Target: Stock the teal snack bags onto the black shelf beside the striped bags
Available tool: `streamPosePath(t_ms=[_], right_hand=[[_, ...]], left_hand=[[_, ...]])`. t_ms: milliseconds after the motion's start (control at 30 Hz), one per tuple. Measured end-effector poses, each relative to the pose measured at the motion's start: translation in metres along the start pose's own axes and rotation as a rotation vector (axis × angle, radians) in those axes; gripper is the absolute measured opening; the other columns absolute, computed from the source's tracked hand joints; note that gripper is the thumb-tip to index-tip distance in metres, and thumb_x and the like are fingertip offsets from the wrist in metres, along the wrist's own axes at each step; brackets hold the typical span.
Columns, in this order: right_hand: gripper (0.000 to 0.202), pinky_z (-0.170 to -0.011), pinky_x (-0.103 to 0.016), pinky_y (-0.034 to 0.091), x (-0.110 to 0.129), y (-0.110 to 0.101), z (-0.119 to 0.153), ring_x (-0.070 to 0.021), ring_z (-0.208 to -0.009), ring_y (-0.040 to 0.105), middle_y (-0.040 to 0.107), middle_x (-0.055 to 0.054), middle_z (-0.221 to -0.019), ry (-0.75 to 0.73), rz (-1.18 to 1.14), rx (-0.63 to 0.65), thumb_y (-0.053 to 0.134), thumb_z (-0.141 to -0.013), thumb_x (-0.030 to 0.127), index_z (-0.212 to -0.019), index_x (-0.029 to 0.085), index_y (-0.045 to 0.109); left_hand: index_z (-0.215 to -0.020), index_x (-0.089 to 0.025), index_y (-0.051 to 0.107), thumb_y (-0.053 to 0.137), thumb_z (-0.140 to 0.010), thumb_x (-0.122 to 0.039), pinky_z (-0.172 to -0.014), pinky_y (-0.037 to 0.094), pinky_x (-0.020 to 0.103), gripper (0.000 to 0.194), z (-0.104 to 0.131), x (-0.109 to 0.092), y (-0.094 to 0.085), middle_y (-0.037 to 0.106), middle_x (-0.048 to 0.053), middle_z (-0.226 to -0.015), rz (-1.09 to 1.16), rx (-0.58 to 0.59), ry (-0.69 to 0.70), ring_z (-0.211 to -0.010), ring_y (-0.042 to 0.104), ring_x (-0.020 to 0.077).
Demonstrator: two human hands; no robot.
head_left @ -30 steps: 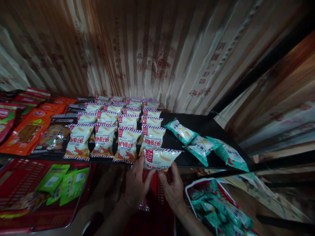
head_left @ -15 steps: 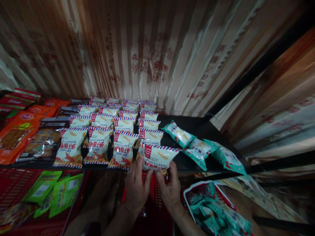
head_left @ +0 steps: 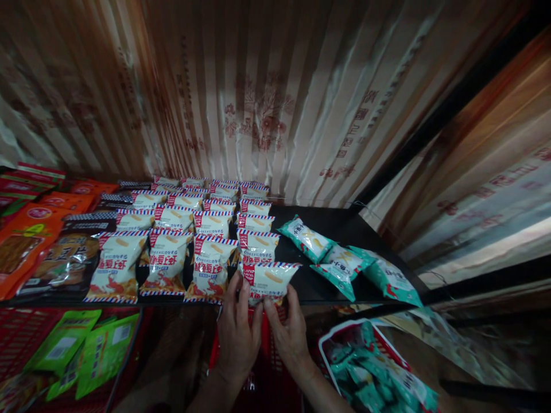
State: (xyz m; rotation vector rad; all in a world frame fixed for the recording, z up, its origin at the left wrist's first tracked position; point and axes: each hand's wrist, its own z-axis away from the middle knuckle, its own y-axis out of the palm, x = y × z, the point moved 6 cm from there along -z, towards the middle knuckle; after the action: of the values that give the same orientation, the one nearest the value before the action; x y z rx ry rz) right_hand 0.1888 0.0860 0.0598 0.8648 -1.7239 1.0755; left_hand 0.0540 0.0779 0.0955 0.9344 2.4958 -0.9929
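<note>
Between my two hands is a white snack bag (head_left: 269, 280) with a red label and striped edges, at the shelf's front edge. My left hand (head_left: 239, 330) grips its left side, thumb at the bottom. On the other side my right hand (head_left: 288, 332) closes on the lower right of the bag. Matching white bags stand in rows behind and to the left, among them a bag (head_left: 258, 245) directly behind and a front-row bag (head_left: 210, 267) beside my left hand. The lower part of the held bag is partly covered by my fingers.
Teal snack bags (head_left: 340, 264) lie loosely on the black shelf (head_left: 297, 287) at right. Orange packs (head_left: 30, 235) and dark packs (head_left: 64, 252) fill its left. Below stand a red basket with green packs (head_left: 107, 350) and a white-rimmed basket (head_left: 325, 344) of teal bags.
The view has shifted slightly, so the shelf appears lower and further left. Both hands still hold the white bag, which now sits a little closer to the row behind it.
</note>
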Motion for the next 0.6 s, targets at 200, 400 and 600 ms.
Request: streamPosePath(t_ms=[200, 400, 600], right_hand=[[0.044, -0.089, -0.037, 0.05, 0.005, 0.003, 0.0, -0.0227, -0.102, 0.062, 0.064, -0.011, -0.112, -0.022, 0.004, 0.016, 0.053, -0.085, 0.04, -0.122, 0.018, 0.048], [0.043, -0.085, -0.034, 0.052, 0.01, 0.002, 0.0, -0.0232, -0.1, 0.063, 0.065, -0.011, -0.111, -0.025, 0.021, 0.009, 0.053, -0.084, 0.043, -0.119, 0.018, 0.049], [0.041, -0.084, -0.034, 0.052, 0.009, 0.001, -0.001, -0.0222, -0.1, 0.062, 0.063, -0.012, -0.113, -0.061, 0.018, 0.034, 0.05, -0.086, 0.041, -0.121, 0.019, 0.047]], left_hand=[[-0.134, -0.022, 0.038, 0.057, -0.081, -0.007, -0.092, 0.051, 0.04, 0.058, 0.008, -0.002, 0.005, 0.028, 0.018, -0.147, -0.015, 0.0, 0.081, -0.133, 0.036, 0.0293], [-0.14, -0.029, 0.032, 0.055, -0.082, -0.007, -0.081, 0.058, 0.034, 0.067, 0.028, -0.006, 0.012, 0.017, 0.014, -0.153, -0.077, 0.025, 0.046, -0.128, 0.044, 0.0291], [-0.133, -0.027, 0.046, 0.054, -0.081, -0.005, -0.084, 0.056, 0.039, 0.057, 0.033, -0.013, 0.012, 0.02, 0.012, -0.152, -0.113, -0.036, 0.108, -0.128, 0.043, 0.0293]])
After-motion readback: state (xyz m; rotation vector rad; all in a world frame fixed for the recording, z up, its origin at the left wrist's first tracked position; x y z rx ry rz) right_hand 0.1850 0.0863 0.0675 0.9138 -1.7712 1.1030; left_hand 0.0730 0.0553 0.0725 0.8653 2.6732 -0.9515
